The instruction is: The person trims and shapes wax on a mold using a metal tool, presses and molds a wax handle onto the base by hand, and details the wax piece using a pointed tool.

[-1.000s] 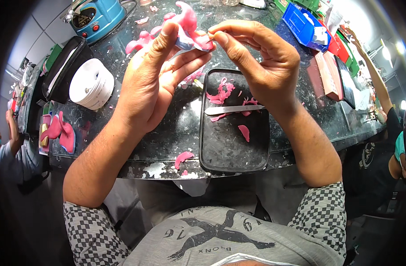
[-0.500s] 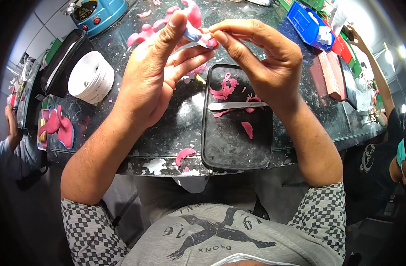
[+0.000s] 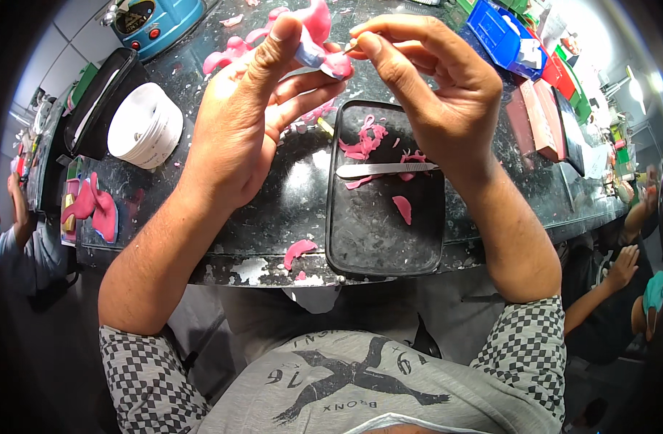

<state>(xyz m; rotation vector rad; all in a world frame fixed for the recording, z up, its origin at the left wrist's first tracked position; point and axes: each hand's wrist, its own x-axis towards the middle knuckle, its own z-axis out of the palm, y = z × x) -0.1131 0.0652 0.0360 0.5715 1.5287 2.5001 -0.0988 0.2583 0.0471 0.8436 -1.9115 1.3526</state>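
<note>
My left hand [image 3: 234, 130] is closed around a lumpy pink and pale-blue moulded piece [image 3: 317, 22], held above the far side of the bench. The thumb presses on its near side, and part of the piece is hidden behind the hand. Beside it, my right hand [image 3: 447, 101] pinches a small, thin, pin-like thing [image 3: 351, 48] between thumb and fingertips. Its tip points at the rounded pink end of the piece; whether it touches I cannot tell. Below the right hand, a silver scalpel handle [image 3: 375, 170] lies across a black tray [image 3: 386, 253] with pink shavings [image 3: 368, 137].
On the left stand a white tub [image 3: 145, 126], a black case [image 3: 103, 101] and another pink moulded piece [image 3: 103, 210]. A blue machine [image 3: 161, 25] is at the far left. A blue bin [image 3: 501, 36] and pink boxes [image 3: 540, 119] occupy the right. Other people are at both sides.
My right hand has shifted slightly right, and the thin thing in its fingertips now shows. The moulded piece has tipped a little. At the right, another person's raised arm has come down.
</note>
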